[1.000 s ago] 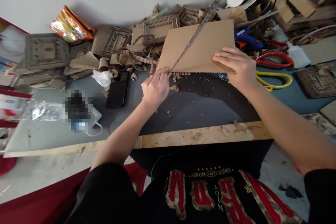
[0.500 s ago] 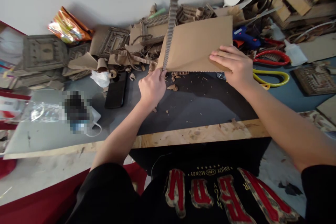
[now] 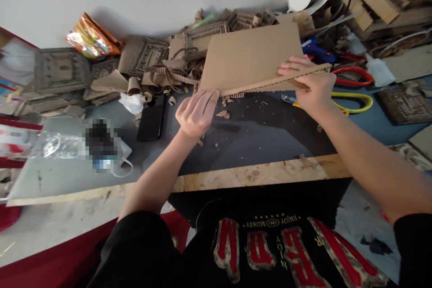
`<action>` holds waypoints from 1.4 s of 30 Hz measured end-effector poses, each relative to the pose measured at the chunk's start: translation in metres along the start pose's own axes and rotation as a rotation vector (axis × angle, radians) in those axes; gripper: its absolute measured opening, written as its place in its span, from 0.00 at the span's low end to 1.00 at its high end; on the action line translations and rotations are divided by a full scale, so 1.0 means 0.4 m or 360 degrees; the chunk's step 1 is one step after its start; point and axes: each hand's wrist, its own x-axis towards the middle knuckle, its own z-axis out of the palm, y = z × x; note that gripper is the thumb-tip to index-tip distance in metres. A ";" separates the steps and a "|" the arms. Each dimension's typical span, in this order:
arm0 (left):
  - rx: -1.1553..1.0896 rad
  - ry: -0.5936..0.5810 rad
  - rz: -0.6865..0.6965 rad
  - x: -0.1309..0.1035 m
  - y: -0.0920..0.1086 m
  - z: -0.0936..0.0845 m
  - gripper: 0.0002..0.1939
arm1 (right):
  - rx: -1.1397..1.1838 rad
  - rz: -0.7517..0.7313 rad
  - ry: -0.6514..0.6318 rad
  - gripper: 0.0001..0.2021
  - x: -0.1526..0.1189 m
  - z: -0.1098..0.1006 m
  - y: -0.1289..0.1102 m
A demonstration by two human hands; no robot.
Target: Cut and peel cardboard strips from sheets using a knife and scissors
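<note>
My left hand (image 3: 197,112) is closed on the left end of a narrow corrugated cardboard strip (image 3: 266,83), at the near left corner of a flat cardboard sheet (image 3: 253,54). The strip runs to the right along the sheet's near edge and slants up across my right hand (image 3: 312,82). That hand grips the sheet's right side, its fingers lying on top and the thumb hidden. Close to my right wrist a yellow-handled tool (image 3: 290,100) lies partly covered. Small cardboard scraps (image 3: 223,114) are scattered beside my left hand.
A black phone (image 3: 150,119) lies left of my left hand. Cardboard pieces and strips (image 3: 162,72) are heaped along the wall. To the right are a blue glue gun (image 3: 318,49), red-handled scissors (image 3: 354,82), yellow loop handles (image 3: 357,107) and a white bottle (image 3: 380,71). A wooden table edge (image 3: 256,177) runs in front.
The strip, upright at the sheet's left corner before, has swung down to the right and now lies along the near edge, over my right hand. My left hand has turned with it.
</note>
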 end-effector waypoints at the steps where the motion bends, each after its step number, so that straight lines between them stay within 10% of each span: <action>1: -0.0019 -0.0020 -0.0006 0.000 0.001 -0.005 0.14 | 0.0004 0.0000 0.0010 0.18 0.000 -0.001 0.001; 21: 0.0312 0.0007 -0.0001 0.016 0.009 -0.020 0.14 | -0.0024 -0.0042 -0.0009 0.15 0.013 -0.036 -0.013; 27: -0.0228 -0.0005 -0.0147 0.039 0.004 0.002 0.18 | -0.0149 -0.0153 0.0235 0.16 0.021 -0.044 -0.009; 35: -0.1655 -0.0220 -0.0880 0.040 -0.007 0.060 0.17 | -0.0272 -0.0056 0.0247 0.17 0.019 -0.039 0.026; 42: -0.1793 -0.0099 -0.0959 0.031 0.008 0.067 0.10 | -0.0142 -0.0136 0.0341 0.14 0.022 -0.031 0.002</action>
